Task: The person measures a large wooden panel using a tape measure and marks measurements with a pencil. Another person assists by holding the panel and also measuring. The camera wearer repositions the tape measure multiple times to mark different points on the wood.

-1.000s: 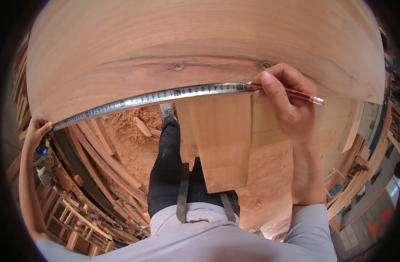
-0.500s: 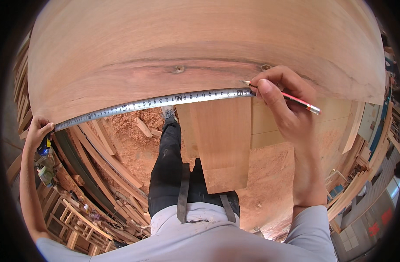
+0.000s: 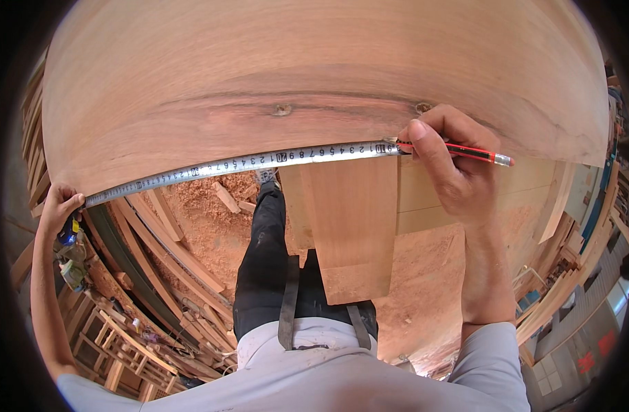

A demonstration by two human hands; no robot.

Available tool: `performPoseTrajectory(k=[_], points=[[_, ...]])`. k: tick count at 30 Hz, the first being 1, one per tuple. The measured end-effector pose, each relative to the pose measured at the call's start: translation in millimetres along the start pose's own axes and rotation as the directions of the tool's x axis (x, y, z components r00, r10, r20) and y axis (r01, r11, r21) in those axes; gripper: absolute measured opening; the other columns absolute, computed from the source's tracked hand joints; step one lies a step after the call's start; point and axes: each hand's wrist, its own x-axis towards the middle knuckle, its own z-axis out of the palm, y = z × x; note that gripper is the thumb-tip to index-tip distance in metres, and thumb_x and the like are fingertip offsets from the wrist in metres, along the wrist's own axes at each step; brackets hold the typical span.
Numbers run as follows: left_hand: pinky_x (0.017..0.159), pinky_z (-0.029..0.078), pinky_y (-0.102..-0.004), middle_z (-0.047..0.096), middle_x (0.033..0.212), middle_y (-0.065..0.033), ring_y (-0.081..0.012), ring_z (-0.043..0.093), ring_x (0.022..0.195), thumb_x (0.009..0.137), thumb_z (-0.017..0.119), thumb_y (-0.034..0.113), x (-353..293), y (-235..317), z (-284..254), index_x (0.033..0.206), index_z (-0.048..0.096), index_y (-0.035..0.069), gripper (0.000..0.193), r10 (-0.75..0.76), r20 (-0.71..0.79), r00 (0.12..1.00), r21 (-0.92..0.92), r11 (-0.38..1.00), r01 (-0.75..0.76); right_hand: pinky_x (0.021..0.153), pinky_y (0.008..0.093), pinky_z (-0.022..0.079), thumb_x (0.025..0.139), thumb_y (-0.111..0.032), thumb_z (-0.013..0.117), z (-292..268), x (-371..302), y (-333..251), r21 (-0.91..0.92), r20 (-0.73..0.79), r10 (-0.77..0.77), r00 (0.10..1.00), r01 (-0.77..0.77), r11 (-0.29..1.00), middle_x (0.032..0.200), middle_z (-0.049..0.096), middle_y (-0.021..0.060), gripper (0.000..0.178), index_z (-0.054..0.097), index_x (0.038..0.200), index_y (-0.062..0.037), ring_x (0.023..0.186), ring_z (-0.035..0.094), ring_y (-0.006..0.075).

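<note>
The wide wooden panel (image 3: 314, 62) filled the space before me. The steel tape (image 3: 259, 162) lay along its near edge. My left hand (image 3: 61, 204) gripped the tape at the panel's left corner; my right hand (image 3: 455, 161) pinched the red-and-black pencil (image 3: 476, 152), its point by the tape's right end.

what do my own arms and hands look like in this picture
Your left hand and right hand are ungloved, with no watch visible. The left forearm and right forearm are bare too. The left sleeve and right sleeve are pale grey and plain, ending around the elbows.
</note>
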Motion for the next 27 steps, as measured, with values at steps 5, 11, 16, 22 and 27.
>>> performPoseTrajectory(k=[5, 11, 16, 22, 27], points=[[0.043, 0.046, -0.025, 0.058, 0.057, -0.0032, -0.0107, 0.057, 0.046, 0.089, 0.077, 0.029, -0.8, 1.1, -0.9, 0.069, 0.057, 0.0, 0.04, 0.004, 0.02, 1.0, 0.021, 1.0, -0.005, 0.05, 0.0242, 0.034, 0.094, -0.014, 0.068, -0.8, 0.2, -0.7, 0.0, 0.003, -0.002, 1.0, 0.002, 1.0, 0.062, 0.056, 0.0009, 0.021, 0.066, 0.078, 0.0003, 0.056, 0.046, 0.007], [0.043, 0.045, -0.025, 0.057, 0.056, -0.0025, -0.0109, 0.057, 0.046, 0.088, 0.078, 0.032, 0.0, 2.6, -2.4, 0.067, 0.058, 0.0, 0.043, -0.005, 0.027, 1.0, 0.034, 0.999, 0.004, 0.051, 0.0249, 0.036, 0.093, -0.014, 0.069, -0.7, -0.7, -0.6, -0.031, 0.0, -0.006, 1.0, 0.006, 1.0, 0.063, 0.057, 0.0028, 0.021, 0.065, 0.077, 0.0002, 0.056, 0.047, 0.0088], [0.044, 0.045, -0.0249, 0.057, 0.056, -0.0026, -0.011, 0.057, 0.046, 0.089, 0.076, 0.031, -4.0, 10.6, 0.6, 0.065, 0.058, 0.0, 0.044, -0.01, 0.032, 0.999, 0.027, 1.0, 0.009, 0.05, 0.025, 0.035, 0.092, -0.014, 0.07, -1.9, 0.4, -3.6, -0.042, 0.017, -0.008, 1.0, 0.009, 0.999, 0.063, 0.056, 0.0029, 0.022, 0.064, 0.077, 0.0003, 0.055, 0.047, 0.0089], [0.044, 0.046, -0.0254, 0.058, 0.058, -0.0033, -0.0115, 0.057, 0.046, 0.088, 0.077, 0.03, -1.7, 10.4, 2.3, 0.067, 0.058, 0.0, 0.041, -0.034, 0.011, 0.999, -0.005, 0.999, 0.034, 0.05, 0.0249, 0.035, 0.093, -0.015, 0.07, 0.0, 0.8, 0.2, -0.041, 0.008, -0.023, 1.0, 0.024, 0.999, 0.062, 0.055, 0.0028, 0.023, 0.064, 0.076, -0.0002, 0.055, 0.047, 0.0088], [0.044, 0.046, -0.0255, 0.059, 0.059, -0.0039, -0.0116, 0.057, 0.047, 0.087, 0.078, 0.029, -1.8, 8.9, -2.1, 0.069, 0.058, 0.0, 0.039, -0.056, 0.038, 0.998, 0.012, 0.998, 0.056, 0.05, 0.0249, 0.035, 0.093, -0.015, 0.07, 0.0, 0.5, 1.8, -0.038, 0.001, -0.033, 0.999, 0.033, 0.999, 0.062, 0.055, 0.0026, 0.023, 0.065, 0.076, -0.0005, 0.055, 0.047, 0.0087]])
